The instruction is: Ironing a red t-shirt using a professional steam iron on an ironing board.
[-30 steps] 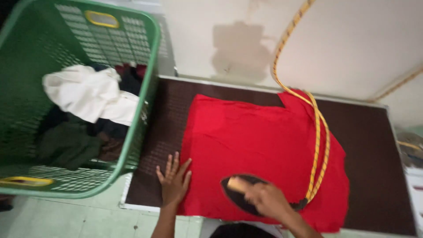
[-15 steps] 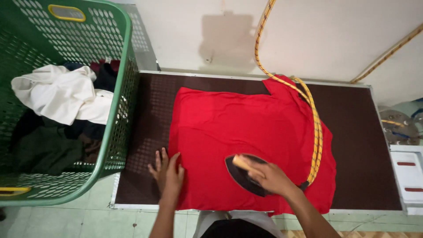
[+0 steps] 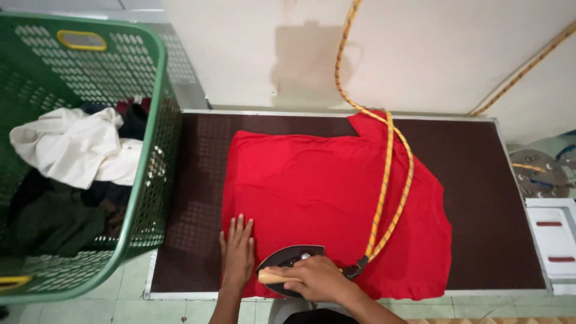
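A person's right hand (image 3: 318, 279) has its fingers clamped round the pale wooden handle of a dark flat iron (image 3: 288, 264), which sits on the near edge of a red cotton shirt (image 3: 324, 192) spread over the brown padded desk (image 3: 480, 198). The iron's long axis runs left to right, nose toward the green plastic laundry basket (image 3: 150, 180). Just left of the iron, the left hand (image 3: 238, 255) lies flat on the shirt, fingers slightly apart. A yellow braided cord (image 3: 384, 186) trails away from the iron's heel

Cream wall (image 3: 456, 54) behind, pale tiled floor (image 3: 180, 309) below.
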